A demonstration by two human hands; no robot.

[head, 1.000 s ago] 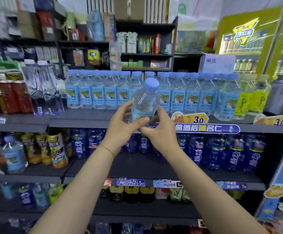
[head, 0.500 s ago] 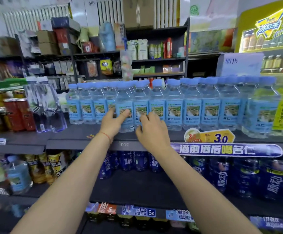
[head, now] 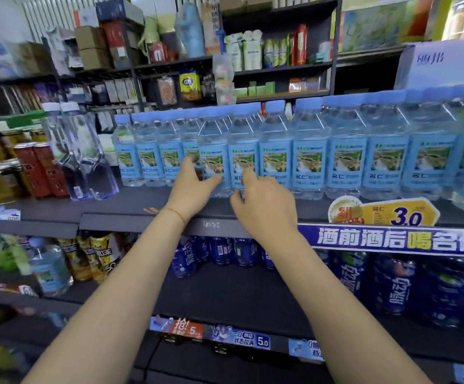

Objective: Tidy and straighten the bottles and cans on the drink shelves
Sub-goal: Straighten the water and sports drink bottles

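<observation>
A long row of blue-capped water bottles (head: 308, 159) stands along the top drink shelf (head: 131, 217). My left hand (head: 193, 189) is at the foot of one water bottle (head: 213, 145) in the middle of the row, with its thumb across the front and its fingers up the bottle's left side. My right hand (head: 264, 203) is just to the right, its loosely curled fingertips touching the neighbouring bottle (head: 243, 151) low on the label. The bottles stand upright with labels facing out.
Two clear square bottles (head: 86, 162) and red and gold cans (head: 39, 170) stand left of the row. Dark blue drink bottles (head: 391, 284) fill the shelf below, with yellow bottles (head: 98, 253) to their left. A yellow 3.0 price tag (head: 400, 214) juts up from the shelf edge.
A second ago both hands held one water bottle lifted in front of the shelf. It now stands in the row, and both hands have slid down to the bottles' bases.
</observation>
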